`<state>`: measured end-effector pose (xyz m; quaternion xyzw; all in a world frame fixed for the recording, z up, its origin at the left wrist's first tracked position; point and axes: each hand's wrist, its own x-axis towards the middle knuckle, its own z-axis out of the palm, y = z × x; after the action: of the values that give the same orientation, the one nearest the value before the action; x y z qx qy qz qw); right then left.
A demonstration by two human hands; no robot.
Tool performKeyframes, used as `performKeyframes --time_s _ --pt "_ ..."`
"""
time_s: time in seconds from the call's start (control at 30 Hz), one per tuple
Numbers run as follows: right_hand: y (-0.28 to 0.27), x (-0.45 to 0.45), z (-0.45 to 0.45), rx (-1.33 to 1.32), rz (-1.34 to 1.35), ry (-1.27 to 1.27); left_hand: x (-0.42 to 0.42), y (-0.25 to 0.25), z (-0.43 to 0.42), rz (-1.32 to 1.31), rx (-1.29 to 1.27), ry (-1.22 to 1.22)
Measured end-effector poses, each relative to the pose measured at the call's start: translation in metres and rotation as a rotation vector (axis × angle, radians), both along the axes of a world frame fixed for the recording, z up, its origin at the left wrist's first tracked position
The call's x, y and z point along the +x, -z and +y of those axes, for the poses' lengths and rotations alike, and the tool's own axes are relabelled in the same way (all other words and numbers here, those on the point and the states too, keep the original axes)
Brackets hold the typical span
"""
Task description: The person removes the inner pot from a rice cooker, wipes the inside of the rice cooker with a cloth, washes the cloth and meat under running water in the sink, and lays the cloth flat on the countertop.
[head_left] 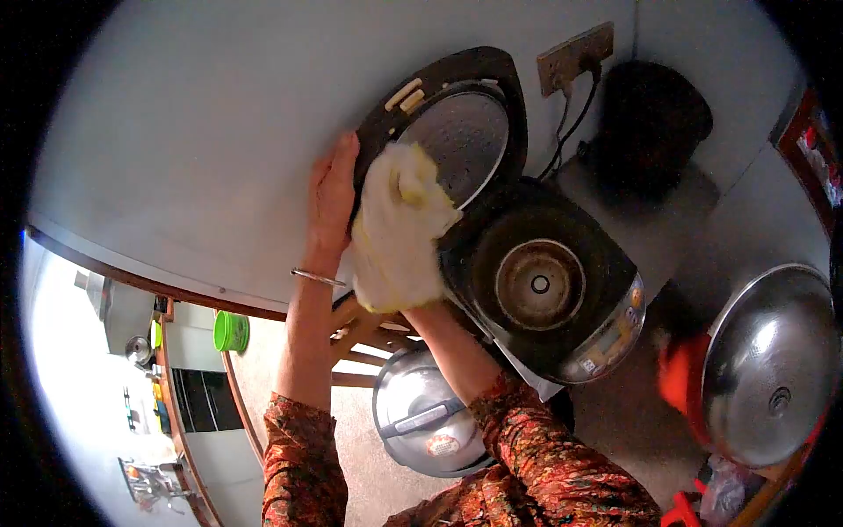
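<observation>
A rice cooker (606, 255) stands with its lid (514, 105) raised. Inside the dark body shows a round heating plate (518, 285) with a brownish rim; no inner pot sits in it. My left hand (334, 189) grips the left edge of the lid, some of its fingers hidden behind it. A whitish-yellow cloth (395, 228) covers most of my right hand (426, 316), which presses it on the lid's lower left, beside the round metal inner plate (461, 140). The fingers under the cloth cannot be seen.
A wall socket (575, 58) with plugged-in cords is above the cooker, near a black cylindrical container (654, 127). A large metal lid (773, 369) covers something red at the right. Below lie a glass-topped pot (426, 413) and a wooden chair (356, 338). A green basket (231, 331) is farther left.
</observation>
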<state>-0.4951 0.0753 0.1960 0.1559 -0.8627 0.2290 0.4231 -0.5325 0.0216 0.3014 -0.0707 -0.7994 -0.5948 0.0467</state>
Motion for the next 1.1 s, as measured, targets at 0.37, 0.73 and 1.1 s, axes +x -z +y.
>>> performKeyframes --time_s 0.37,0.73,1.1 --pt "0.087 0.018 0.007 0.935 -0.191 0.613 -0.011 0.013 0.005 0.046 0.183 -0.060" --pt "0.007 -0.019 0.059 -0.494 0.168 -0.130 -0.010 0.009 0.008 -0.039 0.259 0.106" --pt "0.024 0.009 0.032 -0.054 -0.087 -0.090 -0.005 0.011 0.007 0.016 0.193 0.120"
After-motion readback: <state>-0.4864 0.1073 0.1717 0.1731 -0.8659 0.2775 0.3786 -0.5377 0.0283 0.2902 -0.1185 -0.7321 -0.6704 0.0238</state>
